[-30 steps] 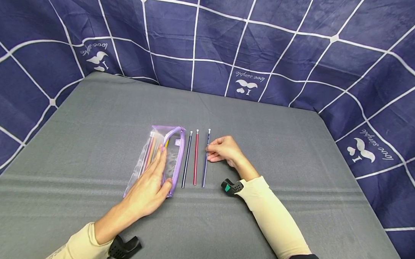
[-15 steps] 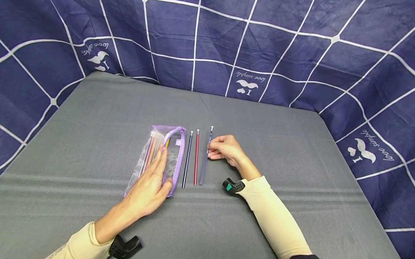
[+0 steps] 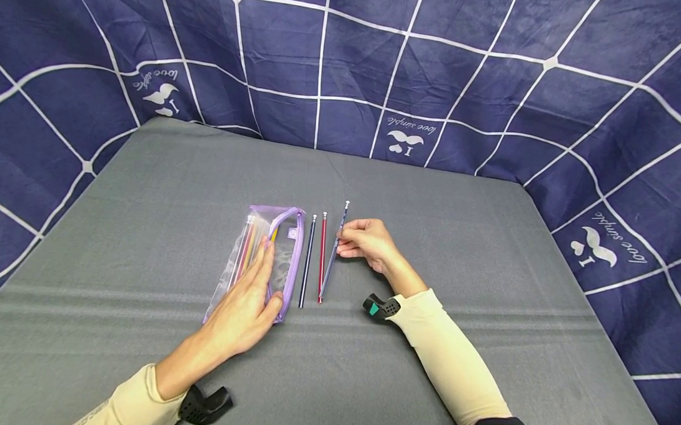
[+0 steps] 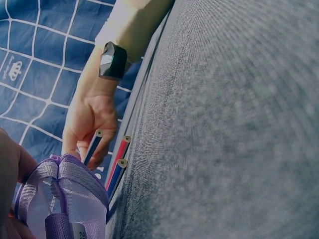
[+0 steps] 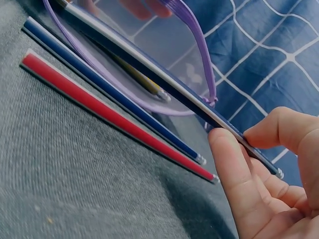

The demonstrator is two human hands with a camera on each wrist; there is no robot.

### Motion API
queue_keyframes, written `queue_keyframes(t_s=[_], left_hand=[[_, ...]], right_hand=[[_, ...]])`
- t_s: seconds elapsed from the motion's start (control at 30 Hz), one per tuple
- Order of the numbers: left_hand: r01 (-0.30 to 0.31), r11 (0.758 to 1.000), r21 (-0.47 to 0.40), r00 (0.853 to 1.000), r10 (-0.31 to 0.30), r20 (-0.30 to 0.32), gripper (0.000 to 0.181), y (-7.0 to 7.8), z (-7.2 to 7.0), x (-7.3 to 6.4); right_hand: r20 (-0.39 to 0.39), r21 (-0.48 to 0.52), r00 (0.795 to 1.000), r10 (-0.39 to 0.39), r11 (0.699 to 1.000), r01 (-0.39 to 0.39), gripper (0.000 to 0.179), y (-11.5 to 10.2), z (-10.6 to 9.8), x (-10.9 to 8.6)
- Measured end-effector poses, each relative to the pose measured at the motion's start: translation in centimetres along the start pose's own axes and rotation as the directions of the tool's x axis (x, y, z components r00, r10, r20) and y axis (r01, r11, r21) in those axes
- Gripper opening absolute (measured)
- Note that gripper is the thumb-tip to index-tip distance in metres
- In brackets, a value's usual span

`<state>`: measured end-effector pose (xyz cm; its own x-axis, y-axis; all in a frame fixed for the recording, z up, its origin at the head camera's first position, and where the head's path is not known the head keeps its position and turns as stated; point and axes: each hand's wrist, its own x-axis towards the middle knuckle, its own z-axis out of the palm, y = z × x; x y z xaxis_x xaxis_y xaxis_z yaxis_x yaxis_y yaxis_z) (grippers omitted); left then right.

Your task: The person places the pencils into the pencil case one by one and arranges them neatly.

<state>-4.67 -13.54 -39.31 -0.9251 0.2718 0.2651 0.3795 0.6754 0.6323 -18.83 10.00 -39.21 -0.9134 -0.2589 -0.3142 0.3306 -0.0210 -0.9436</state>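
Observation:
My right hand point(image 3: 369, 243) pinches a blue striped pencil point(image 3: 332, 259) between thumb and fingers near its eraser end. In the right wrist view that pencil point(image 5: 149, 69) is lifted off the cloth and slants across the purple-edged pouch. My left hand point(image 3: 244, 309) lies with straight fingers on the clear pencil pouch point(image 3: 292, 261), whose purple zipper side gapes open. Several pencils point(image 3: 241, 250) show inside the pouch, among them a yellow one point(image 5: 142, 82). Between pouch and right hand, a dark blue pencil point(image 3: 307, 261) and a red pencil point(image 3: 323, 255) lie side by side.
A grey cloth point(image 3: 458, 241) covers the table. Behind it and at both sides hangs a dark blue curtain point(image 3: 357, 63) with white grid lines. Black wrist cameras point(image 3: 381, 306) sit on both forearms over cream sleeves.
The blue striped pencil has come up off the cloth in my right hand. It has tilted, its lower end swinging left over the red pencil. My left hand and the pouch stay put.

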Motion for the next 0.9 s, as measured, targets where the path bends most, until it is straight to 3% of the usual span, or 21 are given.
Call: queue_keyframes(t_s=[0.9], left_hand=[[0.017, 1.000, 0.009, 1.000, -0.017, 0.010, 0.081, 0.1, 0.1, 0.1]], right_hand=[[0.045, 0.097, 0.998, -0.035, 0.995, 0.031, 0.009, 0.4, 2.7, -0.2]])
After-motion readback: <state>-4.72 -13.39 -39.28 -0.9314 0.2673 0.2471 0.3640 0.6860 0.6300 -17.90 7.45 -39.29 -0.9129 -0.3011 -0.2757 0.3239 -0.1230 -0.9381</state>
